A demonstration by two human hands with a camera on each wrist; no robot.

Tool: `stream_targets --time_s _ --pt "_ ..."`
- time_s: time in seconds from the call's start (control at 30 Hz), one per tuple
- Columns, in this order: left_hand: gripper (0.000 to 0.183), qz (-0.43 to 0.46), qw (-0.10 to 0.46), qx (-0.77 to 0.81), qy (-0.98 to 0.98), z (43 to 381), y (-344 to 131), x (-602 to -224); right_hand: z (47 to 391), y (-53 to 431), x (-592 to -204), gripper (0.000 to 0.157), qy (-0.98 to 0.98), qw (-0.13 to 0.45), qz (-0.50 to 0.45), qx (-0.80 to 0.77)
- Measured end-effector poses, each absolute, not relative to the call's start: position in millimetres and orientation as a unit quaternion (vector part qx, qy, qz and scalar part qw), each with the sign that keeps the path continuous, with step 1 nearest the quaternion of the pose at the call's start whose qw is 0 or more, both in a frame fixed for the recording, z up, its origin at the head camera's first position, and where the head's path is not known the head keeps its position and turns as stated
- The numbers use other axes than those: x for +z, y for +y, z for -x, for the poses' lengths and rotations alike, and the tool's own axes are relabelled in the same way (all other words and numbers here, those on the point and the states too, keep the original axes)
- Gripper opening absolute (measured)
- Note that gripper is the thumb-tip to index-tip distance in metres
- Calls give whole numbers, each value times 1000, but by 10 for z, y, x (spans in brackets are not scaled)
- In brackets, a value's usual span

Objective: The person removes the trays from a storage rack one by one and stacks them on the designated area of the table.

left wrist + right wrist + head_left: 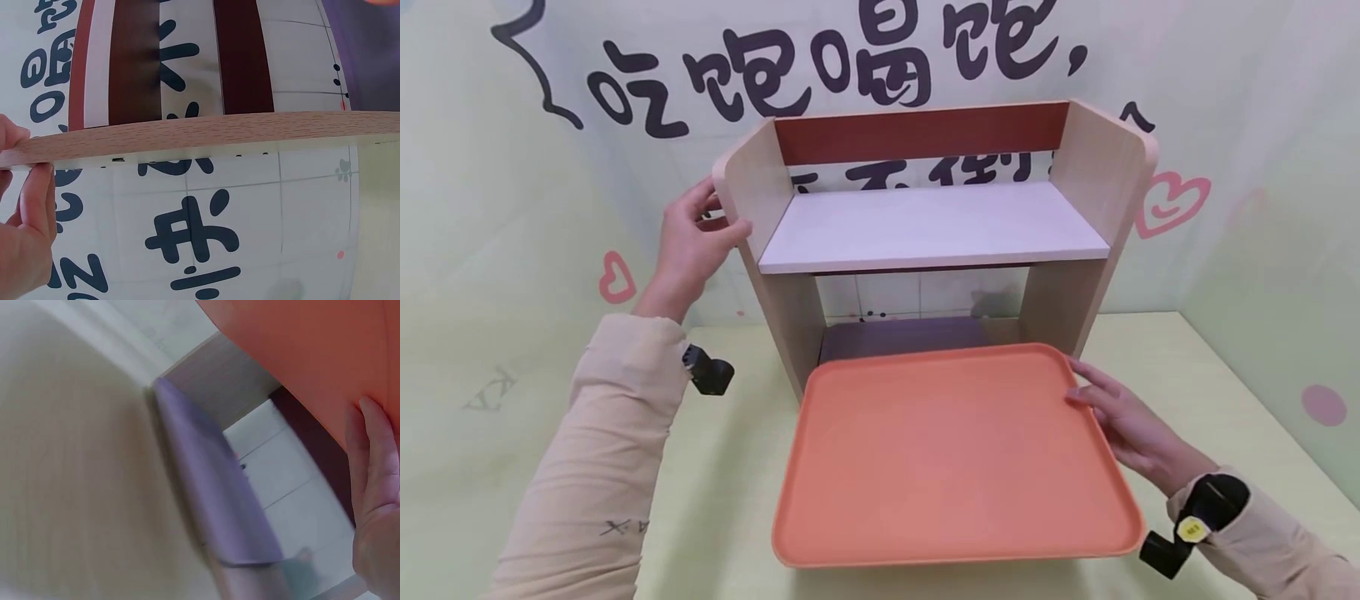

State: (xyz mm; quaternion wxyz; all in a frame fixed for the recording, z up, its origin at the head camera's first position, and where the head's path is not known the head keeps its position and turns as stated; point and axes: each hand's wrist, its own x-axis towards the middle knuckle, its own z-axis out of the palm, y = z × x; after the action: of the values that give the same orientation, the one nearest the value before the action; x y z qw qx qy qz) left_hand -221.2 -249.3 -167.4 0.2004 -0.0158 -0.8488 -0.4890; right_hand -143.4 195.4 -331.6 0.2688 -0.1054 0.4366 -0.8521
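A small wooden desk shelf (936, 227) with a white upper board stands on the table. My left hand (691, 242) pinches the upper front edge of its left side panel (250, 136), thumb on one face and fingers on the other. With my right hand (1131, 425) I hold an orange rectangular tray (955, 458) by its right rim, thumb on top and fingers beneath. The tray is raised in front of the shelf's lower opening, its far edge overlapping that opening in the head view. Inside the lower compartment lies a purple tray (209, 481), partly hidden behind the orange one.
The pale table (1165, 375) extends on both sides of the shelf. Close behind is a wall sheet (550, 208) with black lettering and pink hearts. A dark red board (925, 133) spans the shelf's top back.
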Motion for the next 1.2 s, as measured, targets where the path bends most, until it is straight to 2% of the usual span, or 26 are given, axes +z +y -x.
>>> stream_targets --time_s 0.17,0.47,0.7,1.0,1.2 --pt "57 13 201 -488 -849 2219 -2497 -1677 1442 1919 -3616 39 458 283 78 -839" --pt "57 11 201 -488 -849 2232 -2487 -1686 1406 1883 -4061 50 494 279 32 -823" --pt "58 12 205 -485 -850 2238 -2475 -1681 1410 1880 -4205 43 494 288 39 -819" --pt "57 11 202 -487 -850 2230 -2477 -1680 1369 1848 -4340 48 479 311 69 -818" --pt "57 11 204 -484 -851 2230 -2479 -1679 1365 1832 -4423 46 513 305 67 -800"
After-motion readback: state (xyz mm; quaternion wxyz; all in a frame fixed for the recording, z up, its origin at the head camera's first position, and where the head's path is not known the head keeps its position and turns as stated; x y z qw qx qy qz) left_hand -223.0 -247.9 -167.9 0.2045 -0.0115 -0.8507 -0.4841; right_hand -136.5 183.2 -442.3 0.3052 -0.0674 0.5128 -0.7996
